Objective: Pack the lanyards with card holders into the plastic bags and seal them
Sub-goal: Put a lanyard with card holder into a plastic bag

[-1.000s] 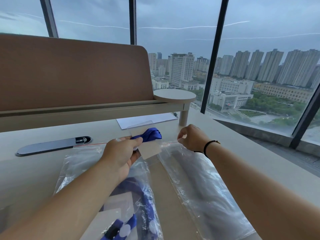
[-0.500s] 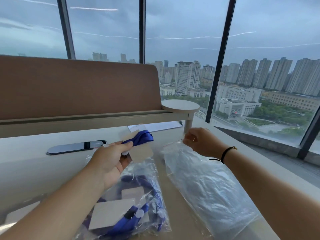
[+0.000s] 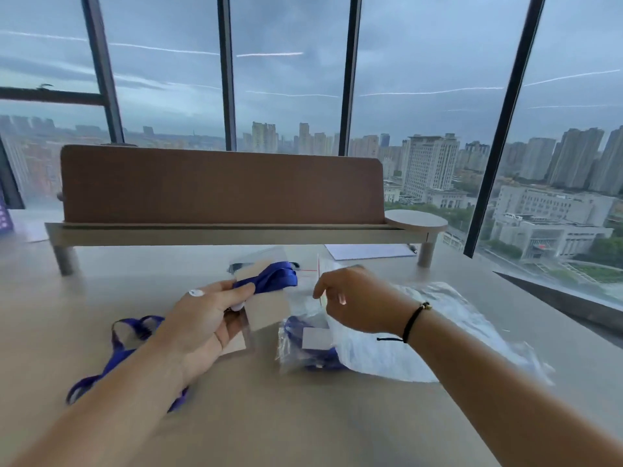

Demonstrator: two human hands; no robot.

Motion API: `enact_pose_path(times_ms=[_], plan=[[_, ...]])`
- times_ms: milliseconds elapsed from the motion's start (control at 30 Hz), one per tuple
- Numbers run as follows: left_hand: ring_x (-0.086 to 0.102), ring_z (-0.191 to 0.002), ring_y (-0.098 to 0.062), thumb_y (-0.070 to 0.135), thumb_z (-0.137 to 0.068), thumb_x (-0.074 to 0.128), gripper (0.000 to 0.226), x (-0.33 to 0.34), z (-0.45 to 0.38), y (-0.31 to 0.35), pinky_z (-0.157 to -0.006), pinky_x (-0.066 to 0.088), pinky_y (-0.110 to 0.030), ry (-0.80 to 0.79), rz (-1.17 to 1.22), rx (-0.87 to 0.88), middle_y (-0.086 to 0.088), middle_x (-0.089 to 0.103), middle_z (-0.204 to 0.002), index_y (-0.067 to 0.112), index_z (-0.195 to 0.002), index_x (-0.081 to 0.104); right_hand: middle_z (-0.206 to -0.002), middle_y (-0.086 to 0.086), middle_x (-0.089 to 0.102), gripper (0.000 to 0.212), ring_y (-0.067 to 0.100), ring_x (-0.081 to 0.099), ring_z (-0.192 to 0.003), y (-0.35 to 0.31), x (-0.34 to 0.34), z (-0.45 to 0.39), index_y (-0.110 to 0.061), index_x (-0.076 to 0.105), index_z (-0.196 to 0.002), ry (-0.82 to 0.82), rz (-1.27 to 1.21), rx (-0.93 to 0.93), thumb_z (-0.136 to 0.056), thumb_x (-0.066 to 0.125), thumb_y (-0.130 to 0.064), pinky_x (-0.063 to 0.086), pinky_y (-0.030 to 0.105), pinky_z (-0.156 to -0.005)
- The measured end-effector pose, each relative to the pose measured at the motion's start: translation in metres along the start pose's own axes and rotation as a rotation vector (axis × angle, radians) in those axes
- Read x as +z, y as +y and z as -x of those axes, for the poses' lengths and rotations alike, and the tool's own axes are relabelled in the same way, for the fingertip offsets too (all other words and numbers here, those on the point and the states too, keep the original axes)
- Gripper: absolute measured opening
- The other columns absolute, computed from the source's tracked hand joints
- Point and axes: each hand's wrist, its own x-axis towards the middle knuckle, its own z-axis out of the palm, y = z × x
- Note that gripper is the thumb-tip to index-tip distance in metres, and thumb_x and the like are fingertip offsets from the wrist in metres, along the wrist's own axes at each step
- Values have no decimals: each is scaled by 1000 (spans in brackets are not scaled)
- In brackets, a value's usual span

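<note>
My left hand [image 3: 205,318] grips a folded blue lanyard [image 3: 269,281] together with its clear card holder [image 3: 268,310], held above the desk. To its right, my right hand [image 3: 354,298] pinches the top edge of a clear plastic bag [image 3: 313,274] with a red seal line. Below that hand lies a packed bag [image 3: 310,348] with a blue lanyard and a card inside. A heap of clear plastic bags [image 3: 445,328] spreads out to the right. A loose blue lanyard [image 3: 124,348] lies on the desk under my left forearm.
A brown desk divider on a raised shelf [image 3: 222,187] runs across the back of the desk [image 3: 303,416]. White paper [image 3: 367,251] with a pen lies under the shelf's round end. Large windows stand behind, and the desk's right edge runs close to them.
The camera view has swung left and up. My left hand still grips the lanyard and card holder. The packed bag now appears under my right hand, and a loose lanyard has come into view at left.
</note>
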Motion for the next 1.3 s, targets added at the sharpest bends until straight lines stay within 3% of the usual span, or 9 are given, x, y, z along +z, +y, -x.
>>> enact_pose_path(times_ms=[100, 233, 367, 433, 667, 767, 900, 1000, 1300], plan=[[72, -81, -29, 2, -95, 57, 37, -29, 36, 1, -75, 63, -35, 27, 13, 8, -16, 69, -83, 5, -59, 50, -92, -13, 62, 31, 8, 52, -84, -49, 25, 15, -31, 66, -105, -71, 22, -103, -88, 48, -12, 49, 24, -81], [74, -86, -30, 5, -95, 57, 6, -71, 76, -5, -68, 62, -39, 40, 39, -30, -23, 69, -102, 3, -101, 57, -103, -14, 52, 42, 11, 55, -92, -95, 60, 40, -30, 65, -109, -113, -10, -187, -85, 47, -1, 50, 29, -84], [73, -84, -29, 0, -95, 57, 36, -92, 107, -18, -86, 59, -43, 93, 69, -20, -15, 72, -84, 3, -60, 62, -130, -12, 45, 41, 10, 57, -98, -119, 97, 68, -32, 65, -108, -45, -132, -170, -85, 52, -1, 49, 26, -88], [74, -82, -26, -2, -94, 57, 27, -96, 118, -25, -75, 63, -36, 124, 89, -18, -13, 73, -80, 1, -69, 64, -141, -14, 35, 41, 8, 58, -98, -128, 112, 81, -34, 61, -112, 6, -201, -122, -86, 56, -3, 49, 19, -88], [72, -94, -29, -4, -92, 61, 20, -101, 143, -49, -83, 60, -38, 213, 9, 13, -21, 73, -108, -4, -111, 68, -98, -14, 64, 45, 1, 59, -76, -141, 138, 108, -36, 52, -121, 79, -473, 175, -84, 66, -15, 50, 14, -69], [72, -94, -26, 5, -91, 68, 21, -105, 151, -55, -91, 57, -42, 290, -300, 239, -8, 77, -100, 14, -109, 75, -82, -11, 70, 34, -3, 62, -73, -139, 141, 111, -34, 59, -111, 159, -601, 274, -82, 69, -18, 47, 9, -61], [70, -90, -3, 9, -86, 75, 22, -105, 164, -59, -77, 49, -11, 229, -790, 699, 15, 76, -94, 20, -105, 77, -79, -6, 75, 31, 5, 70, -71, -134, 140, 111, -29, 65, -105, 169, -823, 320, -80, 76, -14, 56, 21, -66], [70, -95, 1, 16, -88, 74, 17, -107, 166, -68, -80, 56, -22, 39, -1045, 995, 14, 76, -100, 15, -105, 77, -81, -4, 77, 32, 8, 72, -72, -131, 136, 112, -25, 67, -107, 122, -898, 299, -80, 77, -11, 53, 18, -61], [68, -104, -16, 5, -91, 62, 20, -118, 173, -83, -89, 55, -32, 19, -1194, 1269, -3, 72, -110, 1, -106, 75, -85, -6, 77, 38, 6, 72, -78, -124, 137, 111, -24, 67, -113, 53, -862, 218, -80, 74, -4, 52, 17, -66]])
